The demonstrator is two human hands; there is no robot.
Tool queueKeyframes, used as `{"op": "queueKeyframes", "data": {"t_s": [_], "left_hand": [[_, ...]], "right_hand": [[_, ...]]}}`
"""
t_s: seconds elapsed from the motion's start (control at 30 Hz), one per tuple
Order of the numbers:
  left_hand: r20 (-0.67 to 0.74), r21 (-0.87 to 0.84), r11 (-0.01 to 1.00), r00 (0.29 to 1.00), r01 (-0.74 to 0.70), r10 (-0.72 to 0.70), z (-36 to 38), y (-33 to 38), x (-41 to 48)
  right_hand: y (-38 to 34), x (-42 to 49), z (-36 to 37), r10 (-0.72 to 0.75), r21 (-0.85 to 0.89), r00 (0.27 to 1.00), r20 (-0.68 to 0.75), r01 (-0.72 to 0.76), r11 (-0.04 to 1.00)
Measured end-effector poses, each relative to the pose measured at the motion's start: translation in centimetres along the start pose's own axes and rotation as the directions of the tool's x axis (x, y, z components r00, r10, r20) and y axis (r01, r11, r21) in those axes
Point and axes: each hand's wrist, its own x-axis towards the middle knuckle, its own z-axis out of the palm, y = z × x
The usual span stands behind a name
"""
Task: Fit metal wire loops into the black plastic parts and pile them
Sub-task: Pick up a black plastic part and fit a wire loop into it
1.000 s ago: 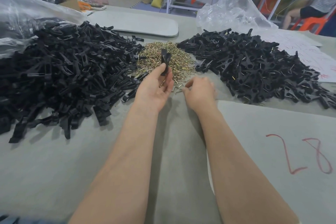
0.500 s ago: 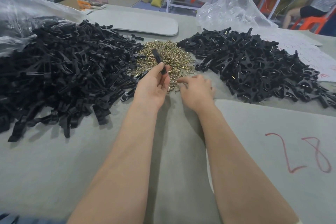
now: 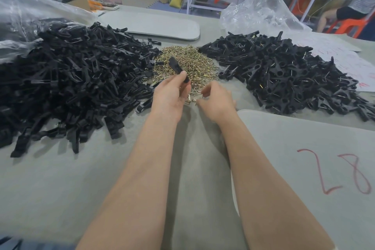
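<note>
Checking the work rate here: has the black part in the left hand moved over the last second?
Yes. The black part in the left hand has tipped, its upper end swinging left across the wire pile behind it.

A black part [image 3: 178,69] is pinched in the raised left hand [image 3: 169,98]; the right hand [image 3: 218,100] is held just beside it, fingers curled.

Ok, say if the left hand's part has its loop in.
Not in: the part shows no wire; the right hand is at the loose loops.
</note>
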Motion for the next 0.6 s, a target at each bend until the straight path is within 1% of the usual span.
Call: {"op": "queueKeyframes", "data": {"t_s": [0.03, 0.07, 0.1, 0.13, 0.17, 0.2, 0.27, 0.3, 0.33, 0.37, 0.43, 0.5, 0.6], "left_hand": [[-0.01, 0.084, 0.995, 0.999, -0.052, 0.053, 0.0, -0.2, 0.1], [-0.029, 0.236, 0.964, 0.99, -0.126, 0.136, 0.0, -0.3, 0.1], [-0.035, 0.432, 0.878, 0.969, -0.206, 0.245, -0.1, -0.5, 0.2], [-0.009, 0.607, 0.744, 0.933, -0.281, 0.36, -0.2, -0.6, 0.2], [0.049, 0.725, 0.596, 0.889, -0.345, 0.455, -0.3, -0.6, 0.1], [0.123, 0.791, 0.47, 0.854, -0.392, 0.506, -0.4, -0.8, 0.0], [0.251, 0.842, 0.303, 0.821, -0.446, 0.512, -0.4, -1.2, 0.1], [0.305, 0.857, 0.23, 0.813, -0.462, 0.496, -0.3, -1.5, 0.1], [0.356, 0.865, 0.155, 0.802, -0.477, 0.48, -0.3, -1.7, 0.0], [0.398, 0.866, 0.094, 0.79, -0.492, 0.467, -0.2, -1.9, 0.0], [0.449, 0.856, 0.026, 0.769, -0.516, 0.455, -0.2, -2.0, 0.0], [0.486, 0.841, -0.002, 0.753, -0.541, 0.443, -0.3, -2.0, -0.1], [0.518, 0.824, -0.019, 0.739, -0.567, 0.43, -0.2, -2.1, -0.2]], "right_hand": [[0.0, 0.0, 0.1, -0.034, 0.037, 0.999, -0.005, 0.034, 0.999], [0.1, -0.1, 0.1, -0.067, 0.086, 0.998, -0.019, 0.069, 0.994], [0.1, -0.1, 0.0, -0.088, 0.156, 0.995, -0.049, 0.094, 0.983], [0.1, -0.1, -0.2, -0.085, 0.242, 0.992, -0.094, 0.105, 0.965], [0.2, 0.0, -0.6, -0.055, 0.345, 0.988, -0.143, 0.102, 0.933], [0.3, 0.0, -1.1, -0.008, 0.464, 0.984, -0.181, 0.093, 0.881], [0.5, 0.2, -2.3, 0.075, 0.666, 0.976, -0.204, 0.082, 0.742], [0.7, 0.2, -2.9, 0.086, 0.711, 0.976, -0.203, 0.086, 0.698], [0.9, 0.1, -3.5, 0.08, 0.72, 0.976, -0.2, 0.092, 0.687], [1.0, 0.1, -3.9, 0.063, 0.702, 0.978, -0.198, 0.097, 0.705], [1.3, 0.0, -4.3, 0.027, 0.602, 0.982, -0.187, 0.093, 0.793], [1.4, -0.1, -4.3, 0.007, 0.504, 0.986, -0.168, 0.079, 0.86], [1.4, -0.1, -4.3, 0.001, 0.457, 0.989, -0.147, 0.067, 0.887]]}}
